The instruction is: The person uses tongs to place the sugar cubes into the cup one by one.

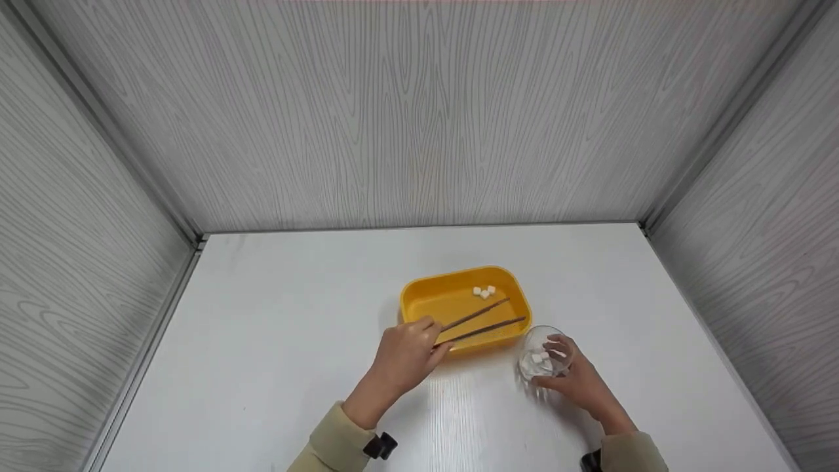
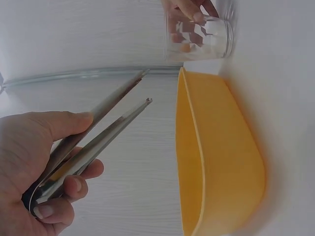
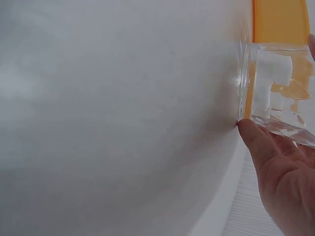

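My left hand [image 1: 408,354] grips metal tongs [image 2: 106,130], their two arms spread apart with nothing between the tips. In the head view the tongs reach over a yellow rectangular tray [image 1: 426,307]. Three small white cubes [image 1: 484,294] lie together near the tray's far right side. Beside the tray's near right corner stands a clear glass [image 1: 526,367] with white cubes [image 1: 540,357] inside. My right hand [image 1: 577,380] holds this glass from its right side, thumb and fingers around the wall. In the right wrist view the thumb [image 3: 256,137] touches low on the glass.
The white tabletop [image 1: 282,328] carries the tray and glass. Grey wood-grain panels [image 1: 419,118] stand at the back and along both sides. Dark wrist devices [image 1: 380,446] sit at the sleeves.
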The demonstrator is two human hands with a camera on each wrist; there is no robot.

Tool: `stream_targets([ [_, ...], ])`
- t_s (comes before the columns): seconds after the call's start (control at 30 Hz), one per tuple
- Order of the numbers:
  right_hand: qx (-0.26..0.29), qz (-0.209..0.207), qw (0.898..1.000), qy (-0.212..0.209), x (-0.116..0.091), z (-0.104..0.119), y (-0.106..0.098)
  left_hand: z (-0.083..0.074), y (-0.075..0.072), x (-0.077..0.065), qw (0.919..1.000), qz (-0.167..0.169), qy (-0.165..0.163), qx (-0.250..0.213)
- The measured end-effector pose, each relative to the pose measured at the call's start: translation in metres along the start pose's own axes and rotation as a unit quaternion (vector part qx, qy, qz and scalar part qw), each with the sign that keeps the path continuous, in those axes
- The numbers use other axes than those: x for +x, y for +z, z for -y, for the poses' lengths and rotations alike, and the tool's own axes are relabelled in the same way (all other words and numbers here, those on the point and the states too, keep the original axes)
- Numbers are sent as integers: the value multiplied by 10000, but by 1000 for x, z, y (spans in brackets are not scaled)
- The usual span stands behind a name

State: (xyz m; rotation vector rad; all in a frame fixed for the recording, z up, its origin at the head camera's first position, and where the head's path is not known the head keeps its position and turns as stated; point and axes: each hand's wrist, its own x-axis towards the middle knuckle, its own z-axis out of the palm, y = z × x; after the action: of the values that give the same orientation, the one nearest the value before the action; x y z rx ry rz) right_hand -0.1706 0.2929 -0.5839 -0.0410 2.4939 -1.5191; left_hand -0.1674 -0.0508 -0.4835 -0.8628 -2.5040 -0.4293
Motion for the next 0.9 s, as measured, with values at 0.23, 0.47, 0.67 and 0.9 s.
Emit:
stream_targets([
  [0.23,-16,29,10000,-79,-1,0,0,18,8,-3,9988,105,-466,81],
  [0.47,-78,10,9999,-67,0,0,1,30,17,-2,9970,253,-708,167],
  [0.67,-56,-25,10000,-38,0,0,1,37,23,2,9948,447,-874,256],
  [0.9,-41,-29,9999,-97,0,0,1,43,30,7,9930,527,-947,466],
])
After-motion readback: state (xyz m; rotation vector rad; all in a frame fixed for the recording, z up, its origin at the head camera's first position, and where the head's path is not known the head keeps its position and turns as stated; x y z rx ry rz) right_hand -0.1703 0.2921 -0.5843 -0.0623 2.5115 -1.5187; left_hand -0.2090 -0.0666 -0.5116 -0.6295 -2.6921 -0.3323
